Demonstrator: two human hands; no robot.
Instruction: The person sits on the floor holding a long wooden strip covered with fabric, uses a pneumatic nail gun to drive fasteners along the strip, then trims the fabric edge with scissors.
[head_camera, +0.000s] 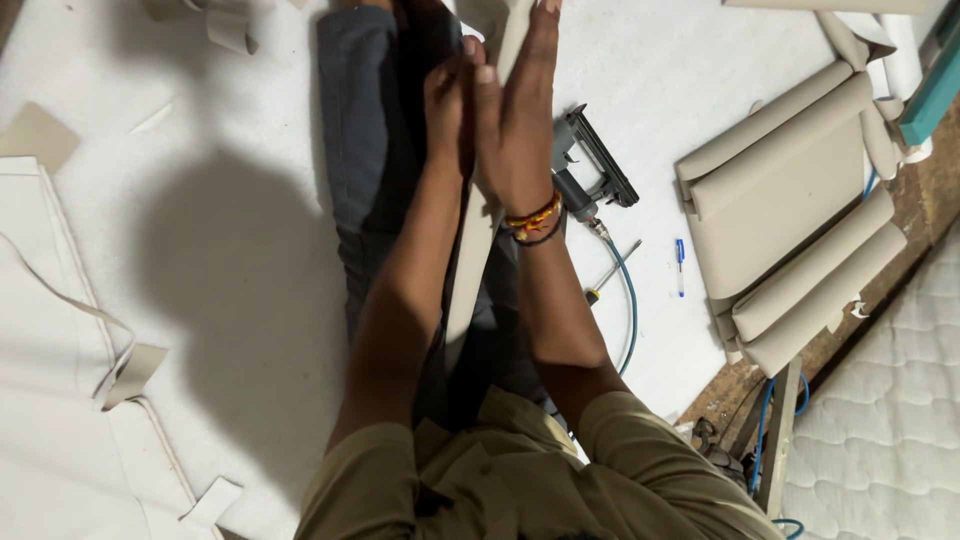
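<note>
Both hands work a long beige strip (470, 270) that runs from the person's lap up past the fingertips. The left hand (448, 105) is closed on the strip's left edge. The right hand (520, 120) lies flat and open along its right face, fingers extended, pressing rather than gripping. The strip stands between the two palms, over the dark trousers (365, 150).

Judgement: the covering is being smoothed or folded along the strip. To do this well, pressure should stay even along the edge, with the left hand anchoring while the right flattens, so no crease or slack forms.

A staple gun (590, 165) with its blue hose (628, 300) lies just beside the right wrist, within reach. A screwdriver (612, 272) and pen (680, 265) lie near; finished padded strips (790, 210) are stacked well apart at right.
</note>
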